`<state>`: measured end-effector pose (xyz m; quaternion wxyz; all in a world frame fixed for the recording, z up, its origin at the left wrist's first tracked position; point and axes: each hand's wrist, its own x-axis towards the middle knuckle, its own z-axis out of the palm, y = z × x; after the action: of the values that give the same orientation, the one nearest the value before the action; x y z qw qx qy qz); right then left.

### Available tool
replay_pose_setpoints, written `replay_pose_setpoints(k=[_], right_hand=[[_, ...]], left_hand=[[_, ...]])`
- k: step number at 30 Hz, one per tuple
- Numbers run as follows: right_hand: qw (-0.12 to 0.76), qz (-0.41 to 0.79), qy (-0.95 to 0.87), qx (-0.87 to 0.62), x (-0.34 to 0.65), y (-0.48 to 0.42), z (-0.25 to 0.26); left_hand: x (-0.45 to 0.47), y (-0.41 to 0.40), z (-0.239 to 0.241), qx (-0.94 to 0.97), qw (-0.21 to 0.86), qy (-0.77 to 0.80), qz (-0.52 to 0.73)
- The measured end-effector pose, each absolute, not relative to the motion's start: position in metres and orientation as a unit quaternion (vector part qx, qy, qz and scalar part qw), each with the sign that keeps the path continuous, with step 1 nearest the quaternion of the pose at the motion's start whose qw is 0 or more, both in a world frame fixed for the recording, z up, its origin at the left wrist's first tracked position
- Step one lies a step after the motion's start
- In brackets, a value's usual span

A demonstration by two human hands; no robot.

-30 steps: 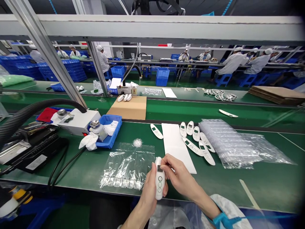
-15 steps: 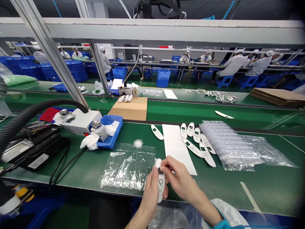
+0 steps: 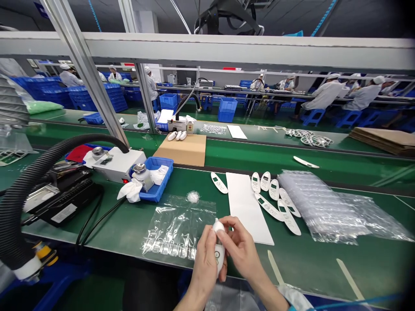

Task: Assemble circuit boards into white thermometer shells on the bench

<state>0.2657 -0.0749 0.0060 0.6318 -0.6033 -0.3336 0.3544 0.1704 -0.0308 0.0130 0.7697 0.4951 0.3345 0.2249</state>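
The step in hand looks like close fingertip work at the upper end of a white handheld device (image 3: 221, 259), which is held above the near edge of the green table (image 3: 311, 261), by the clear plastic bag (image 3: 184, 216). The left hand (image 3: 204, 257) grips its body while the right hand (image 3: 242, 248) closes thumb and fingers about its top; the next move probably calls for a steady left grip and light right-hand pressure.

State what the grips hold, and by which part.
A white handheld device: the left grip wraps around its body; the right grip touches its rounded upper end, though whether it also clasps there is unclear.
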Motion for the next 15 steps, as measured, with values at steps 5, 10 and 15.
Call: replay_pose_setpoints(k=[5,10,15], right_hand=[[0.607,0.304,-0.332,-0.656,0.263,-0.069,0.003],[0.46,0.268,-0.464,-0.709,0.249,-0.072,0.012],[0.435,0.295,-0.489,-0.696,0.244,-0.048,0.021]], left_hand=[[0.163,-0.02,0.017,0.446,0.789,0.336,0.256],[0.153,0.001,0.013,0.375,0.765,0.412,0.324],[0.154,0.014,0.008,0.375,0.75,0.439,0.323]])
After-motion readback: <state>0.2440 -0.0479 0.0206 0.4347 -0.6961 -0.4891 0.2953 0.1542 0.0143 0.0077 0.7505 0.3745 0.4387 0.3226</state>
